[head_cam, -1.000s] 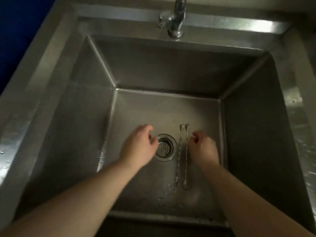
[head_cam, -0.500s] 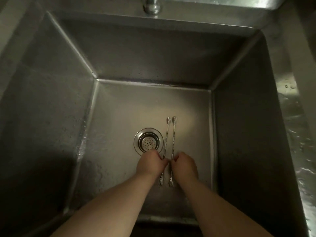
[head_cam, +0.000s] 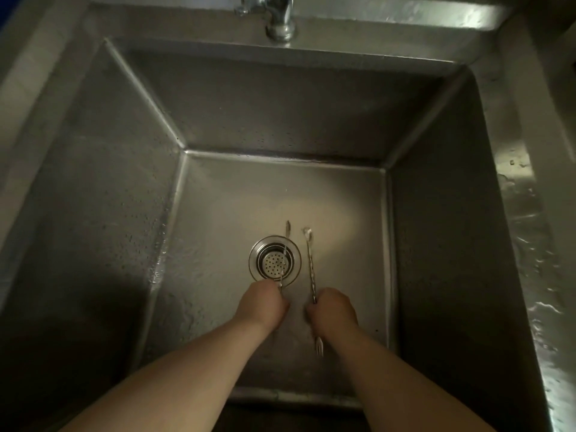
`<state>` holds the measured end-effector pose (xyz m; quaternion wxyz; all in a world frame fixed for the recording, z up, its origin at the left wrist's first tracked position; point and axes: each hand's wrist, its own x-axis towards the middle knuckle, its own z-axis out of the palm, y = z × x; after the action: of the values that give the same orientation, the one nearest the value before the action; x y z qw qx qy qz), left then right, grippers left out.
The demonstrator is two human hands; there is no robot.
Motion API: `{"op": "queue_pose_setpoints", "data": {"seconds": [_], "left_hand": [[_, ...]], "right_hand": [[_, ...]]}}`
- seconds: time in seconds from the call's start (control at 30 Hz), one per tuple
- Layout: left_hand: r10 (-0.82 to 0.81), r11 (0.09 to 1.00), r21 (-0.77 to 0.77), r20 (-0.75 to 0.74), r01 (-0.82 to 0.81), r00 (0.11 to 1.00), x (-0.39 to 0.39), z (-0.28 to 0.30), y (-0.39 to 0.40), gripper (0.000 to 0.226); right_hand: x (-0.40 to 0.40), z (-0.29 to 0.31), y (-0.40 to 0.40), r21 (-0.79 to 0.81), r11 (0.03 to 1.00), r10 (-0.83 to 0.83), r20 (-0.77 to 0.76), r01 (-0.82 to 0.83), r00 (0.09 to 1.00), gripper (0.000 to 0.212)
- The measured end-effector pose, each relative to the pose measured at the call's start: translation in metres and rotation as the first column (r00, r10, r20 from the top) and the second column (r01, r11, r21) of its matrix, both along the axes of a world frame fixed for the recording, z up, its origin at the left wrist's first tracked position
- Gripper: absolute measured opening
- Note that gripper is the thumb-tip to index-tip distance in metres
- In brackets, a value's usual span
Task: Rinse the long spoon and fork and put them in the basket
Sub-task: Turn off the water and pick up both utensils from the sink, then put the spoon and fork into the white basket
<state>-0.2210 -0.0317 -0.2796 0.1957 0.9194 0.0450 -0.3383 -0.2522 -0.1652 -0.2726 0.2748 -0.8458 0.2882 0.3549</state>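
Both of my hands are low inside a deep steel sink. My left hand is closed on the near part of a long thin spoon, whose stem runs away from me across the drain strainer. A long twisted-stem fork is gripped in my right hand. Its tines stick out below that hand, toward me, and its far end points at the back wall. The two utensils are apart, roughly parallel. No basket is in view.
A chrome tap stands at the back rim, with no water running from it. The sink's right rim is wet with drops. The sink walls are steep on all sides.
My hands came together at the utensils' near ends and closed on them. The two utensils lay side by side; now each is held and they have spread apart, the left one over the drain.
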Motion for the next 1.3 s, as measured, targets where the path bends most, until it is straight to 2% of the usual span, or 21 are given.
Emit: {"op": "queue_pose_setpoints", "data": {"seconds": [0.23, 0.4, 0.53, 0.63, 0.83, 1.17, 1.3], "left_hand": [[0.0, 0.999, -0.031, 0.153, 0.005, 0.988, 0.009, 0.039, 0.016, 0.018], [0.012, 0.994, -0.11, 0.27, 0.018, 0.963, 0.013, 0.094, 0.022, 0.014], [0.004, 0.987, -0.152, 0.391, 0.061, 0.92, 0.013, 0.145, 0.029, 0.014], [0.03, 0.972, -0.217, 0.485, 0.087, 0.874, 0.013, 0.188, 0.036, 0.018], [0.073, 0.945, -0.293, 0.623, 0.146, 0.778, 0.014, 0.272, 0.05, 0.02], [0.045, 0.884, -0.324, 0.776, 0.337, 0.629, 0.005, 0.403, 0.032, 0.02], [0.031, 0.844, -0.36, 0.772, 0.396, 0.635, -0.004, 0.442, 0.0, 0.019]], "right_hand": [[0.012, 0.04, 0.0, 0.05, 0.999, -0.01, 0.099, 0.005, 0.995, 0.026], [0.009, 0.093, 0.007, 0.118, 0.989, -0.117, 0.266, 0.088, 0.957, 0.008], [0.001, 0.147, 0.009, 0.157, 0.983, -0.152, 0.38, 0.098, 0.912, 0.004], [-0.003, 0.191, 0.007, 0.19, 0.975, -0.195, 0.485, 0.114, 0.853, 0.004], [-0.006, 0.281, 0.01, 0.146, 0.983, -0.184, 0.668, 0.115, 0.721, 0.011], [-0.034, 0.389, 0.0, 0.12, 0.981, -0.187, 0.812, 0.156, 0.553, 0.016], [-0.055, 0.419, -0.026, 0.138, 0.966, -0.231, 0.846, 0.22, 0.481, 0.016]]}}
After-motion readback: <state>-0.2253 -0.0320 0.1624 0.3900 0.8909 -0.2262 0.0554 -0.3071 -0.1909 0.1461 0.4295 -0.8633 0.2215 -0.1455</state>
